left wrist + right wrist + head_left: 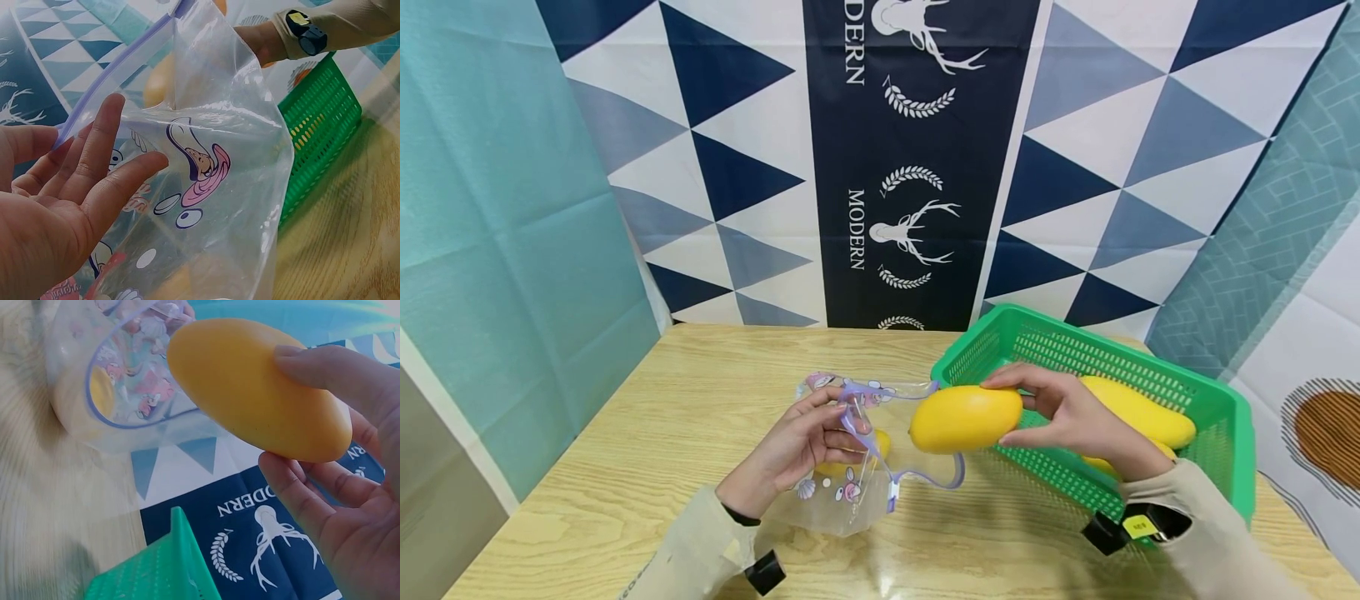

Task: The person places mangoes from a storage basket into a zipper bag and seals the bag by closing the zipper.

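A clear zip bag point(850, 508) with purple edging and cartoon shell prints stands with its mouth spread open on the table. My left hand point(797, 442) grips the bag by its purple rim; in the left wrist view, a digit of the hand point(69, 206) touches that edge. Another yellow fruit point(882, 444) shows inside the bag, partly hidden by fingers and plastic. At the bag's opening, my right hand point(1067, 417) holds a yellow mango point(966, 419) by one end. The right wrist view shows thumb and fingers on opposite sides of the mango point(244, 387).
A green perforated basket point(1217, 400) stands on the right of the wooden table point(647, 467), with more mangoes point(1138, 410) in it under my right forearm. Behind the table hangs a patterned cloth point(917, 167); a teal cloth point(512, 208) hangs at the left.
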A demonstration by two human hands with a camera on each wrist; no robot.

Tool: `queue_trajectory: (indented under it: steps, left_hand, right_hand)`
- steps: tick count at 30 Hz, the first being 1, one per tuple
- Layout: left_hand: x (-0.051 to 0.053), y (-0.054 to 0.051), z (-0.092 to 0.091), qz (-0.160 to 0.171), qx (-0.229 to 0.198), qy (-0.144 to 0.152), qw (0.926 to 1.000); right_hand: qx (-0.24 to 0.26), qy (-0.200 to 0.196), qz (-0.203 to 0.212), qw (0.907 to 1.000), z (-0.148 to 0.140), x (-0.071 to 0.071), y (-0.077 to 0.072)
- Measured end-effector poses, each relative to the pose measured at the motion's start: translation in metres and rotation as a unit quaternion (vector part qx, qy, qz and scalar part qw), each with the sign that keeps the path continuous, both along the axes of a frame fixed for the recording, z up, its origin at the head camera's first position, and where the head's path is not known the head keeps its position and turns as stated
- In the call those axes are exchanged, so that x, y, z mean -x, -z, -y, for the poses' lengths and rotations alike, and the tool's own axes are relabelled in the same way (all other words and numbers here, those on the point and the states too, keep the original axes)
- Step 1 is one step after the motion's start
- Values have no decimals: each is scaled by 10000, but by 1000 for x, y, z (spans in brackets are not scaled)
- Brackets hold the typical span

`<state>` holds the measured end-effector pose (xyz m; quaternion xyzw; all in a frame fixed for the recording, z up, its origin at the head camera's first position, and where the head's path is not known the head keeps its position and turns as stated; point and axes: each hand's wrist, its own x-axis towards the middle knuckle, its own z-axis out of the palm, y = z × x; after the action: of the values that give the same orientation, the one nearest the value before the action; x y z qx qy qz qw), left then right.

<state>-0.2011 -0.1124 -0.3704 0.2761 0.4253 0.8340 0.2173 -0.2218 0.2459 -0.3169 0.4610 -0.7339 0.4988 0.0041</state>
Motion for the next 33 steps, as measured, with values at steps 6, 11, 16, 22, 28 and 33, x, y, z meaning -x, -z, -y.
queue_trajectory:
  steps: [6,11,16,22,28,33]
  left_hand:
    - [0,0,-1,-4,30,-40,10000]
    - [0,0,0,-59,8,-20,10000]
    - [1,1,0,-106,10,-7,9999]
    - [1,1,0,-125,1,3,9999]
    - [1,1,0,-139,-56,34,9999]
    - [0,0,0,-126,-40,19,9999]
  right_hand:
    - [-88,-50,-32,9999,8,-1,5]
    - [-170,-59,-86,9998,13,-1,10]
    - [-216,-72,-199,9995,20,-2,15]
    - [-176,-148,-271,9994,30,-4,21]
    - [-233,-84,-375,9990,37,-6,23]
    - [-231,-90,-594,9979,41,-8,25]
